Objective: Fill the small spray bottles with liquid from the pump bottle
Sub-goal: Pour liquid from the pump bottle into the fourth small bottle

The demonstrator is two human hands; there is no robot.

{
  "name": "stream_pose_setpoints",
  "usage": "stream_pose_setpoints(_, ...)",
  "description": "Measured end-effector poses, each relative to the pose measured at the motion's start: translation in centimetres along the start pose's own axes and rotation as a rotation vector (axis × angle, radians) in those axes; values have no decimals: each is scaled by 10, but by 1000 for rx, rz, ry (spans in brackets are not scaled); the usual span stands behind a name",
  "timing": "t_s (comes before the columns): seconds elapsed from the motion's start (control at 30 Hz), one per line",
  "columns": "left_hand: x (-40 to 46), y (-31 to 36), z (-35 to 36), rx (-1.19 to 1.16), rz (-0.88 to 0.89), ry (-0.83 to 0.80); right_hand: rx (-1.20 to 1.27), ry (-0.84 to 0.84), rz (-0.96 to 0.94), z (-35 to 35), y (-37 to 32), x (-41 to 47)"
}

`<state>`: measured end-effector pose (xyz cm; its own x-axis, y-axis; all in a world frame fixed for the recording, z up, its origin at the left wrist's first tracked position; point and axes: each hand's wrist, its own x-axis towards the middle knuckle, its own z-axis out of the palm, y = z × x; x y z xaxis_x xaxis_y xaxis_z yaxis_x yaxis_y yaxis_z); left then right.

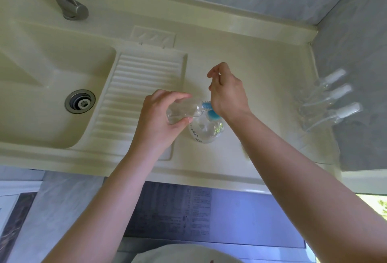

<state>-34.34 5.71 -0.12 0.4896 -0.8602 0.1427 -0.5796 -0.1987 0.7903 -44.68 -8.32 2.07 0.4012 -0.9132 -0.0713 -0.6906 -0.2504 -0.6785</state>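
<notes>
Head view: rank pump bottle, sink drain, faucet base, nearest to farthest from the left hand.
From the left hand:
1. Pump bottle, just beside it to the right, on the counter.
2. Sink drain, off to the left, in the basin.
3. Faucet base, far upper left, behind the basin.

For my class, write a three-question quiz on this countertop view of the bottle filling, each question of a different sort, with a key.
1. True or false: the left hand holds a small clear bottle tilted toward the pump bottle's blue pump head.
2. How many small spray bottles lie by the right wall?
A. one B. three C. five
3. Fill in: the right hand is over the blue ____ head.

Key: 1 true; 2 B; 3 pump.
</notes>
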Motion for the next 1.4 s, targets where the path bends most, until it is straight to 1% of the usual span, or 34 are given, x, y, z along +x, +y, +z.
stream_pose_setpoints(0.1, 0, 1, 0, -6, -14, -9, 16, -20, 16, 0, -2, 1)
stream_pose_setpoints(0.27, -1, 3, -2, -16, -9, 4, 139, -40, 40, -13, -11, 3)
stream_pose_setpoints(0.4, 0, 4, -1, -23, -11, 2, 49, -8, -6, -8, -9, 2)
stream_pose_setpoints(0.5, 1, 3, 0, 11, -22, -10, -19, -11, 2, 0, -4, 0)
stream_pose_setpoints(0.67, 1, 5, 0, 12, -34, -18, 128, -79, 102, -8, -5, 3)
stream_pose_setpoints(0.77, 0, 7, -3, 7, -23, -4, 171, -104, 99, -12, -11, 5)
stream_pose_setpoints(0.83, 0, 8, -3, 2, -16, 7, 96, -58, 46, -9, -11, 4)
stream_pose_setpoints(0.93, 0, 6, 0, 16, -24, 16, -218, 97, -77, -2, -5, 0)
stream_pose_setpoints(0.97, 1, 5, 1, 23, -31, 17, -266, 138, -96, 0, -3, -2)
stream_pose_setpoints(1.03, 0, 4, 2, 17, -44, 17, -223, 133, -63, 0, -3, -3)
stream_pose_setpoints(1.13, -1, 5, 1, 6, -37, 15, -27, 46, 43, -4, -6, 0)
stream_pose_setpoints(1.2, -1, 7, 0, 3, -33, 20, 34, 35, 33, -7, -8, 2)
stream_pose_setpoints(1.33, -1, 8, -1, -1, -26, 29, 4, 51, -16, -9, -11, 3)
stream_pose_setpoints(1.4, -2, 8, -1, 3, -17, 33, -63, 69, -26, -7, -6, 0)
